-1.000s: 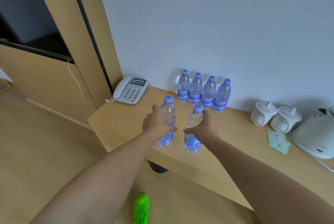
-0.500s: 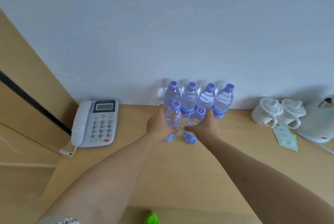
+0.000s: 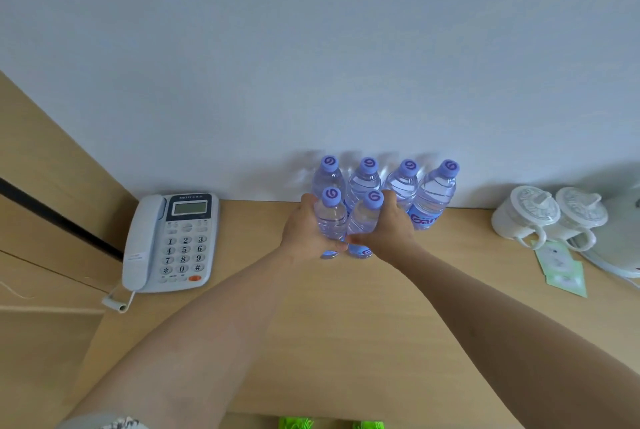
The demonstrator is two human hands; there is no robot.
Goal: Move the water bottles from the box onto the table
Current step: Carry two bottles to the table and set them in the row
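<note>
My left hand (image 3: 304, 232) grips a clear water bottle with a purple cap (image 3: 331, 217). Right beside it, my right hand (image 3: 389, 232) grips a second such bottle (image 3: 365, 220). Both bottles stand upright, side by side, with their bases on or just above the wooden table (image 3: 329, 324). Directly behind them a row of several identical bottles (image 3: 433, 193) stands against the white wall. The box is out of view.
A grey desk telephone (image 3: 173, 241) lies to the left on the table. Two white lidded cups (image 3: 526, 217) and a white kettle (image 3: 620, 241) stand at the right, with green sachets (image 3: 561, 269) in front. A wooden panel borders the left.
Both hands have carried their bottles forward over the table to just in front of the back row. The view has moved closer and tilted down.
</note>
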